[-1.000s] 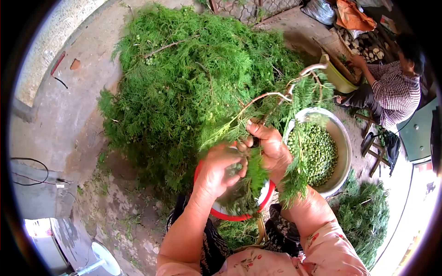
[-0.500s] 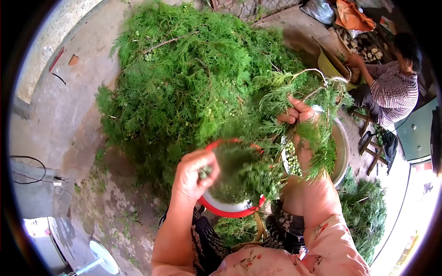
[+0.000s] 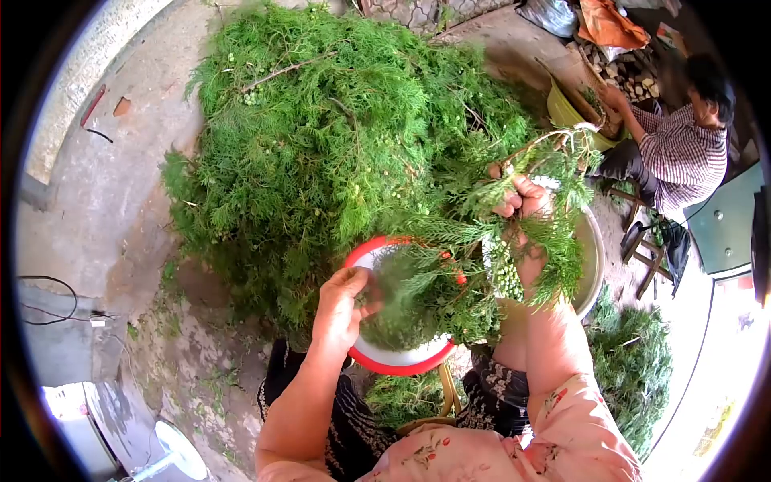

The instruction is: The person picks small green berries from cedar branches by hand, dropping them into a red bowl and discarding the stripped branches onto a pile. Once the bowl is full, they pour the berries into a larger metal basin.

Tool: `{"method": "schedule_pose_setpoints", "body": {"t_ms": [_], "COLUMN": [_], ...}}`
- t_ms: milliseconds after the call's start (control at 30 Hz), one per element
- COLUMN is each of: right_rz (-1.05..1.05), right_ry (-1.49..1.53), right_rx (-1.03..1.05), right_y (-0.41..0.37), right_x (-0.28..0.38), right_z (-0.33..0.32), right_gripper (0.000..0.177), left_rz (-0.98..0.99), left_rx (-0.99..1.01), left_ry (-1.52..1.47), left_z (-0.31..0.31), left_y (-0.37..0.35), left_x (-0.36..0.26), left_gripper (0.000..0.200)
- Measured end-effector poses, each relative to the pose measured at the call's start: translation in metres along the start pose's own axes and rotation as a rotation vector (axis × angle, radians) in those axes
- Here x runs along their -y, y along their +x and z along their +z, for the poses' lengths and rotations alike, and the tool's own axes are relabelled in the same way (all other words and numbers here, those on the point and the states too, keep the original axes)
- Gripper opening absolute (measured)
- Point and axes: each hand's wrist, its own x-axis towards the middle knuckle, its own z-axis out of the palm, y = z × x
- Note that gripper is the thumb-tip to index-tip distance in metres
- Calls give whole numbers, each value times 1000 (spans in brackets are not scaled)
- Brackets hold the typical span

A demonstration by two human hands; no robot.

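Observation:
My right hand (image 3: 526, 199) is closed round a leafy conifer branch (image 3: 554, 253), whose flat green sprays hang over my forearm and across the bowl. My left hand (image 3: 341, 309) is at the left rim of a white bowl with a red rim (image 3: 405, 368). Its thumb and forefinger are apart, beside blurred green sprigs; no cones show in it. Several small green cones (image 3: 506, 277) lie near my right wrist, partly behind the branch. A wide metal basin (image 3: 593, 265) stands under my right forearm, partly covered.
A big heap of cut conifer branches (image 3: 305, 153) fills the middle, with a smaller pile (image 3: 630, 361) at right. Another person (image 3: 683, 153) sits at upper right by a yellow-green basin (image 3: 566, 112). A wooden stool (image 3: 646, 253) and a fan (image 3: 178, 450) stand at the sides.
My left hand has loosened from round the small green cones and moved slightly right and up, against the sprigs. My right hand has kept its hold while the branch shifted and turned.

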Motion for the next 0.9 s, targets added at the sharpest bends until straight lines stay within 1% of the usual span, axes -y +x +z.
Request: {"method": "schedule_pose_setpoints", "body": {"t_ms": [67,100,133,200,233,267,333,367,400,467,500,533,600,633,667,700,733,800,833,867,900], "right_rz": [-10,6,50,41,49,28,-12,-18,-7,22,98,110,9,68,125,176,48,118,144,96,54], "right_ry": [2,5,62,-41,-3,-20,-22,-51,-179,-155,-181,-216,-252,-267,-282,-299,-321,-385,-263,-425,-589], "right_rx": [-200,-233,-167,-230,-234,-182,-147,-206,-265,-228,-223,-228,-242,-273,-303,-336,-285,-56,-35,-59,-91], "right_y": [3,0,-3,-2,-8,-5,-7,-8,-8,-14,-19,-25,-35,-42,-52,-61,-71,-67,-59,-51,-43], "right_x": [-4,-3,-5,-9,-9,-13,-21,-22,-25,-27,-26,-27,-33,-32,-28,-25,-32,-45,-66,-86,-106], "right_z": [-5,3,0,2,12,7,7,8,7,12,16,18,28,35,48,55,53,36,25,17,9], "right_gripper": [12,12,11,11,13,15,16,9,13,18,24,25,26,26,26,27,33,31,31,32,33], "left_rz": [2,-39,-42,-45,-71,-75,-78,-48,62,282,292,392,519,709,773,883,995,1065,990,1178,1121], "left_rx": [1,-11,5,37,23,45,90,37,34,29,-60,-76,-109,-90,-56,-24,16,49,131,59,17], "left_ry": [-2,8,8,11,39,60,103,131,114,76,38,120,363,564,707,820,933,1042,1006,1084,1143], "left_z": [4,5,5,1,0,-1,2,5,-2,-21,-8,-1,20,22,39,42,45,55,60,56,52], "left_y": [2,3,4,7,8,6,-1,-5,-2,12,-1,-9,-31,-32,-53,-55,-58,-68,-72,-67,-66], "left_x": [7,9,13,22,24,27,24,24,31,46,33,27,15,20,11,16,22,30,31,44,51], "left_gripper": [20,27,27,29,31,32,33,33,32,32,36,32,29,29,36,44,51,64,70,71,70]}}
